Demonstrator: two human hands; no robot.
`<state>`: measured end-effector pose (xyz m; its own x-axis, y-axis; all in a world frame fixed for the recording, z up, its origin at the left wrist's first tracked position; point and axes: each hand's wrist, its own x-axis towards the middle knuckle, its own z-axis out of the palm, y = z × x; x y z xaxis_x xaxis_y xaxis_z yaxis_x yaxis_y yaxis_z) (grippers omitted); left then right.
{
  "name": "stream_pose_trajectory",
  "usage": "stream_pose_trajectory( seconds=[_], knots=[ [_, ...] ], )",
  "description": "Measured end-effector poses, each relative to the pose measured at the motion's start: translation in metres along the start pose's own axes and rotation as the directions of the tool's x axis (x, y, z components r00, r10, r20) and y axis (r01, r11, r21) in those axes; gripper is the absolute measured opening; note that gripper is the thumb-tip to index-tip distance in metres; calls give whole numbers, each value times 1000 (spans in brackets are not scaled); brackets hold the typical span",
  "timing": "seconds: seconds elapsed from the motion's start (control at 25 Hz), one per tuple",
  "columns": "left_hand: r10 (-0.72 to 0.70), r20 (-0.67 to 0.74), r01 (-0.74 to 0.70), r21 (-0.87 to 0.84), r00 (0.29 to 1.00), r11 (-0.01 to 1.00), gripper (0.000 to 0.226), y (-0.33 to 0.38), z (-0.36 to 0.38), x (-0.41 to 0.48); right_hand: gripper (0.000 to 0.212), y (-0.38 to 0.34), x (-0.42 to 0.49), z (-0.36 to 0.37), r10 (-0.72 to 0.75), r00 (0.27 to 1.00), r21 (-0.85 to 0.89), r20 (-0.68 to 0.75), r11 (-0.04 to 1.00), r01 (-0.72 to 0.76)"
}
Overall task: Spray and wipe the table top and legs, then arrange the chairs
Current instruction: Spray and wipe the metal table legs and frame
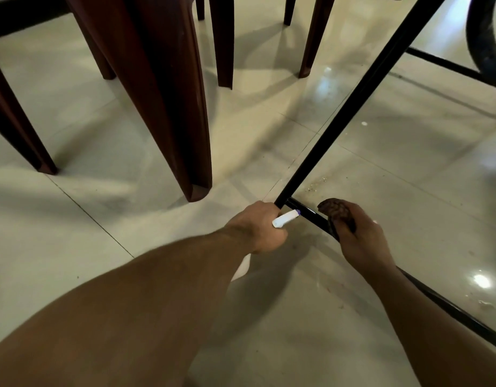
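Far left, dark reddish-brown plastic chair legs [168, 107] stand on the pale glossy tiled floor [101, 247], the nearest one planted just beyond the left hand [258, 227]. That hand reaches forward low over the tiles with its fingers curled tight round a white spray bottle [284, 219]. The bottle's nozzle, with a small purple tip, pokes out to the right of the fist, and a bit of white body shows beneath the wrist. The nozzle points at, and almost touches, the joint where the slanted black metal desk leg [352, 99] meets a black floor bar [311, 213], and the knuckles sit right against the foot of the leg.

Just right of the nozzle, the right hand [361, 241] grips a dark brown cloth [337, 210], its fingers wrapped over the floor bar so the cloth is pressed onto the metal; a fold of cloth sticks out past the fingertips. The hands are near each other, with a short bare stretch of bar between them. Pale crumbs [313, 187] lie scattered on the tiles just behind the joint
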<state>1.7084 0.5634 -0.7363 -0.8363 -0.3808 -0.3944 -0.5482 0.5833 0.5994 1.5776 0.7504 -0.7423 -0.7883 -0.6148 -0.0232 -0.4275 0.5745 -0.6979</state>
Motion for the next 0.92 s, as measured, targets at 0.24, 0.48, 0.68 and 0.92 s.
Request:
stream_pose_trajectory(
  seconds=[0.24,0.48,0.68,0.92],
  knots=[
    [-42,-101,40,-23,994,999,17,-11,1,0,45,-33,26,54,-57,996,-129,66,989,66],
    [-29,-155,20,-59,988,998,26,-31,-7,-5,43,-2,-4,44,-499,856,-557,139,675,484],
    [-25,-175,15,-59,984,998,33,-26,-12,-1,40,-20,2,64,-358,931,-494,67,799,343],
    [-37,-107,16,-192,994,981,23,1,-9,-5,41,9,-24,25,-268,960,-486,84,830,274]
  ],
)
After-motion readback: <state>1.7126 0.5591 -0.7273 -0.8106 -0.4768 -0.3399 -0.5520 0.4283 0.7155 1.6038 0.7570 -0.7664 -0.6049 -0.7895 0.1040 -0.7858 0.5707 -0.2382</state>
